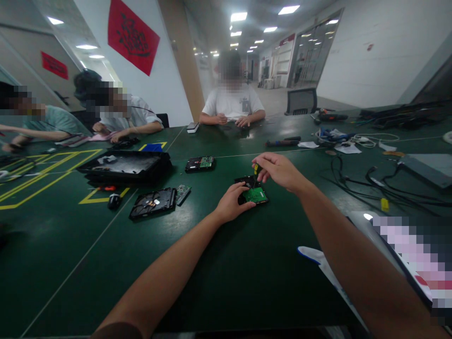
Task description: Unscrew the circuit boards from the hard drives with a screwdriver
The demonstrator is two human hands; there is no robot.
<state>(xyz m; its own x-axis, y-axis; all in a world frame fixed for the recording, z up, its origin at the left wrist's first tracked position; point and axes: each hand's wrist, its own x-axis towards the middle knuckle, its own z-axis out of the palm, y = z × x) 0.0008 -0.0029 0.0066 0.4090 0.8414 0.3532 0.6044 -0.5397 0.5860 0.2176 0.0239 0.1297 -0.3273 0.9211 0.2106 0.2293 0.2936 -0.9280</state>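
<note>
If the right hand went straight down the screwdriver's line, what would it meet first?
Most likely the hard drive beneath the screwdriver; depth is unclear, so the tip may already touch it.

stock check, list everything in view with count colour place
Hard drive: 1, black-green, centre
Screwdriver: 1, yellow-black, centre
Other drives: 2, mostly black, left
Circuit board: 1, green, left
Trays: stack, black, left
Cables: several, black and white, right
Metal box: 1, grey, right
Posters: 2, red, upper left
Chair: 1, black, background
People: at least 3, pale tops, far side
Table: 1, green, beneath
Left hand: 1, bare, on drive
Right hand: 1, bare, holding screwdriver
</note>
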